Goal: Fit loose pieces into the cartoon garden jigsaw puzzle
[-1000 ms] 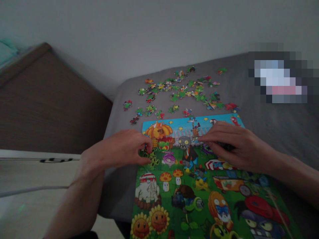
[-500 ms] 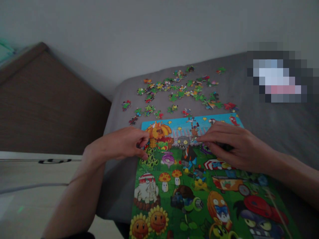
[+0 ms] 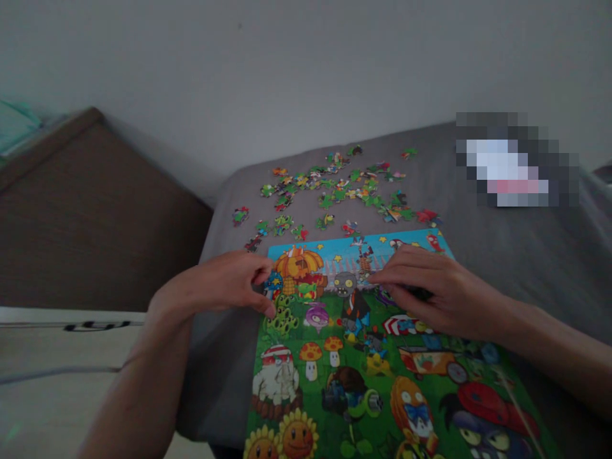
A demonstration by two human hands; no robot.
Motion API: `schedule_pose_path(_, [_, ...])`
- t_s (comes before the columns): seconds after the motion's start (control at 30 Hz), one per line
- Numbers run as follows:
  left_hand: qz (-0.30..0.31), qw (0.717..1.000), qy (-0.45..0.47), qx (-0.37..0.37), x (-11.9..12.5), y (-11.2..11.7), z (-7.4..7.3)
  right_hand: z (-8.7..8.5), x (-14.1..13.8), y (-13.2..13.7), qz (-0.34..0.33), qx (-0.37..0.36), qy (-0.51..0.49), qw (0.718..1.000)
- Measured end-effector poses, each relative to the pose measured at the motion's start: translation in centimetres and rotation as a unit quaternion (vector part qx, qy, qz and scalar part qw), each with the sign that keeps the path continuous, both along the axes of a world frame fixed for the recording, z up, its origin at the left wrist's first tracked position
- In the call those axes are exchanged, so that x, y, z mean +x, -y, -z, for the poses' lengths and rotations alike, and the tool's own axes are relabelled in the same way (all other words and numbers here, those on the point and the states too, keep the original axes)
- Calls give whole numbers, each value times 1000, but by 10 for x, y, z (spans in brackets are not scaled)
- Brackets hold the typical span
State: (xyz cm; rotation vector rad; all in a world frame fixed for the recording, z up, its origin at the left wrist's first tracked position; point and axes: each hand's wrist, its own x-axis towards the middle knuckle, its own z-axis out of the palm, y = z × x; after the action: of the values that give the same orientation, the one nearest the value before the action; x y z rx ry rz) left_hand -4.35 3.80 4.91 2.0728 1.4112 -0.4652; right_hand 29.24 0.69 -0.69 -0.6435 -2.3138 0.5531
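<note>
A colourful cartoon jigsaw puzzle lies flat on the grey cloth, its blue sky strip at the far side. My left hand is at its upper left edge beside the pumpkin, fingers curled and the thumb apart from the index finger, with nothing visible between them. My right hand rests over the upper right part, covering some of the picture. Its fingertips come together beside the grey zombie figure; whatever they pinch there is hidden.
Several loose puzzle pieces are scattered on the grey cloth surface beyond the puzzle. A blurred-out object lies at the back right. A dark brown cabinet stands at the left, and a cable runs below it.
The camera view has shifted slightly, so the scene sits lower and a little to the left. My left hand has opened slightly and shows more of the blue mushroom; my right hand keeps its place.
</note>
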Motion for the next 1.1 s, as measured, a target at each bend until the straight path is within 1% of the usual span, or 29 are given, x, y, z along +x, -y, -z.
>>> schedule_pose_path(0.1, [-18, 999, -8, 28, 4, 2, -4, 1, 0, 0, -1, -1, 4, 1000])
schedule_pose_path(0.2, [-16, 998, -61, 26, 11, 2, -1, 3, -1, 0, 5, -4, 14, 1000])
schedule_pose_path(0.27, [-12, 997, -72, 35, 12, 1, 3, 3, -1, 1, 5, -8, 17, 1000])
schedule_pose_path(0.37, [16, 999, -23, 29, 8, 0, 5, 3, -1, 1, 1, -10, 13, 1000])
schedule_pose_path(0.43, [19, 999, 12, 34, 5, -1, 5, 3, -1, 1, 2, -8, 12, 1000])
schedule_pose_path(0.47, [5, 998, 25, 63, 5, -3, 6, 3, -1, 1, 2, -8, 13, 1000])
schedule_pose_path(0.53, [-41, 983, 56, 167, 7, -10, 9, 3, -2, 1, 3, -10, 16, 1000])
schedule_pose_path(0.6, [-82, 952, 79, 285, 12, -20, 18, 3, -2, 1, -2, -12, 14, 1000])
schedule_pose_path(0.63, [-93, 937, 79, 328, 14, -25, 23, 3, -2, 1, -6, -12, 11, 1000])
schedule_pose_path(0.7, [-101, 922, 55, 369, 16, -37, 34, 3, -2, 1, -9, -13, 6, 1000])
schedule_pose_path(0.8, [-100, 925, 31, 366, 16, -50, 46, 3, -2, 1, -6, -14, 12, 1000])
schedule_pose_path(0.87, [-102, 929, 43, 354, 14, -53, 47, 2, -1, 1, -5, -12, 16, 1000])
schedule_pose_path(1.0, [-145, 934, 113, 308, 9, -53, 45, 1, 1, 1, -5, -4, 12, 1000])
schedule_pose_path(1.1, [-185, 923, 185, 281, 5, -55, 47, 1, 1, 2, -5, -2, 9, 1000])
